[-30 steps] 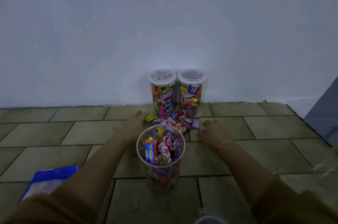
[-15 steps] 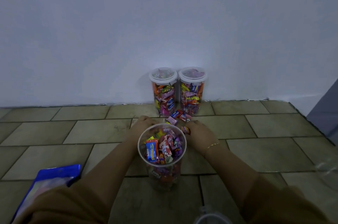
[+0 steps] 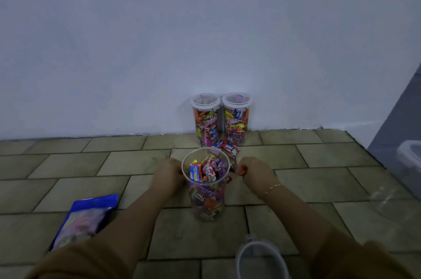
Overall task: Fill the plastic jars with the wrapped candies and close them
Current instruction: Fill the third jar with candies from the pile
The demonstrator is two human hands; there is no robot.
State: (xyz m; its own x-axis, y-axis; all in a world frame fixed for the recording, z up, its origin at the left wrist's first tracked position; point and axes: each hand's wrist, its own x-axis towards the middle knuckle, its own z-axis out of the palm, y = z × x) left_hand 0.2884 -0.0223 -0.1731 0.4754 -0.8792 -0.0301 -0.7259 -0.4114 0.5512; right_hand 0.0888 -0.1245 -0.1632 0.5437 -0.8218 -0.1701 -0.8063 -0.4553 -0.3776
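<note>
Lid cut off by bottom edge

The floor is laid with tan rectangular tiles running up to a pale wall. Two lidded candy jars stand side by side against the wall, with loose wrapped candies scattered just in front. An open jar, partly filled, stands nearer. A blue packet lies at left, a clear lid at the bottom edge.
</note>
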